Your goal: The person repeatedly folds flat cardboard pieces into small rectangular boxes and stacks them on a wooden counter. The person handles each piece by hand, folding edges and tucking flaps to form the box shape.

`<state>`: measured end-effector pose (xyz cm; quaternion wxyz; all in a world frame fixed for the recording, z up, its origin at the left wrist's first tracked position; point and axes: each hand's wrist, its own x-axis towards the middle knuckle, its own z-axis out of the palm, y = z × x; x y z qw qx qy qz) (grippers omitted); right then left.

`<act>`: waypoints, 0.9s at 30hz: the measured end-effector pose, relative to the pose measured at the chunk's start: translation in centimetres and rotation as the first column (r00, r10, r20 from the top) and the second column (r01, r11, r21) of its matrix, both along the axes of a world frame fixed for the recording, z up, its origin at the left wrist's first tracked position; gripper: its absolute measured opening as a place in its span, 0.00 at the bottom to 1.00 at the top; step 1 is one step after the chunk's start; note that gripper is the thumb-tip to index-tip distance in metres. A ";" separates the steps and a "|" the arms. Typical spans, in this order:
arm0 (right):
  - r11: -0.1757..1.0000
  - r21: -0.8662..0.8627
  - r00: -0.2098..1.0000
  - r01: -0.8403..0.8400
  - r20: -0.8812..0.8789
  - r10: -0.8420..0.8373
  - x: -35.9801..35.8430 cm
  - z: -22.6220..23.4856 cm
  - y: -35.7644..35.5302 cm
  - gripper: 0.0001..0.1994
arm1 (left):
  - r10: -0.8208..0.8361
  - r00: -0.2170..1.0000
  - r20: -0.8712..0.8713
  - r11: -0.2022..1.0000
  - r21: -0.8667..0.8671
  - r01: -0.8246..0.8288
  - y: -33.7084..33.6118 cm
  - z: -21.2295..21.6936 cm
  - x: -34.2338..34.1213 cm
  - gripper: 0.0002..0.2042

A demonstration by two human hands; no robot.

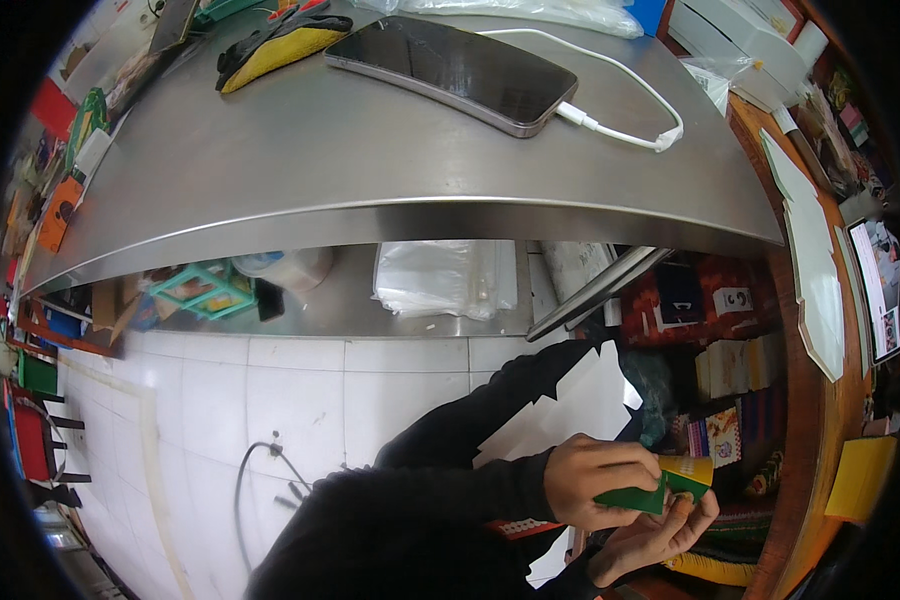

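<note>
My left hand [595,480] is closed on a small green-and-yellow folded carton [635,497] at the lower right. Below it, my right hand [660,545] pinches the carton's other side with thumb and fingers. The carton's panels stand at an angle to each other, and my fingers cover part of them. White flat cardboard pieces [570,405] with cut tabs lie across my dark-clothed lap, just beyond the left hand.
A steel table [270,150] bears a phone [450,70] with a white charging cable [630,75] and a black-yellow glove [280,52]. Clear plastic bags [445,278] lie on its lower shelf. At right, a wooden desk [820,440] holds flat white cardboard [812,270] and a yellow box [862,480].
</note>
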<state>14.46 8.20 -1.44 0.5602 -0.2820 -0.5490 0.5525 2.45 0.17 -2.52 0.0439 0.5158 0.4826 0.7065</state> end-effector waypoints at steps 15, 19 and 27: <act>0.938 -0.067 0.940 -0.340 -0.007 0.340 0.9 0.7 -0.7 0.15 | -0.100 0.966 0.240 0.979 -0.150 0.139 0.1 2.6 -1.1 0.07; 0.872 -0.139 0.881 -0.469 -0.148 0.450 1.7 0.4 0.0 0.17 | -0.096 0.979 0.178 0.965 -0.226 0.136 0.2 2.5 -0.7 0.06; 0.890 -0.189 0.909 -0.416 -0.070 0.410 2.0 0.3 0.5 0.17 | -0.032 0.993 0.112 0.939 -0.338 0.069 0.6 4.3 0.2 0.03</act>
